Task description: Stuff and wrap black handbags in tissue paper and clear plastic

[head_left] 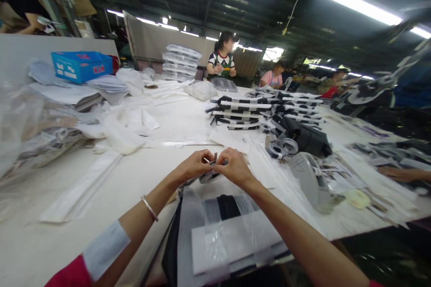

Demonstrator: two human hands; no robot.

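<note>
Your left hand (195, 167) and right hand (234, 168) meet fingertip to fingertip over the white table (141, 175), both pinched shut on a small dark strap piece (211, 171) held between them, just above the surface. It sits at the far end of the folded black-and-grey garment (222, 228) in clear plastic lying between your forearms. Silver bangle (149, 208) on your left wrist. Stack of striped garments (240, 112) well beyond your hands; tape rolls (283, 147) to the right; blue box (81, 65) far left.
</note>
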